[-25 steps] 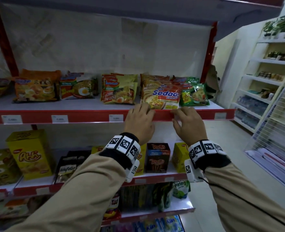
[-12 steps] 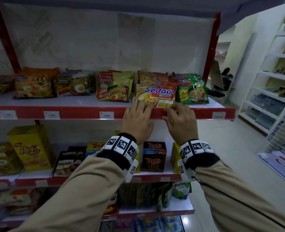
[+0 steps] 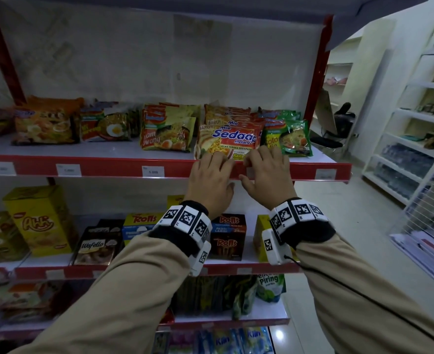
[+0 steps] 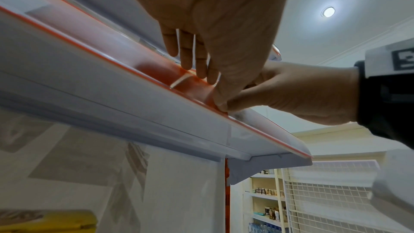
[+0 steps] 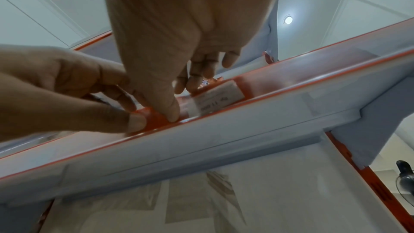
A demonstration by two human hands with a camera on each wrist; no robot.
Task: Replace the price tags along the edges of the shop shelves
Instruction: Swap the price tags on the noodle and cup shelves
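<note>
Mid-frame, both hands at red shelf edge strip [image 3: 124, 168]. Left hand [image 3: 212, 178] fingers spread, pressing strip; right hand [image 3: 267, 175] pinching price tag [image 5: 218, 98]. Step, judged: seating tag. Next: slide it fully in.

Red shelf edge [image 3: 124, 168]; white price tag [image 5: 218, 99]; yellow box [image 3: 41, 221].

Noodle packets [image 3: 226, 139] lie on the shelf [image 3: 108, 152], behind its edge strip [image 3: 108, 169].

Instant noodle packets [image 3: 226, 139] line the shelf in front of me, with yellow snack boxes [image 3: 41, 221] below and white shelving [image 3: 420, 139] to my right
</note>
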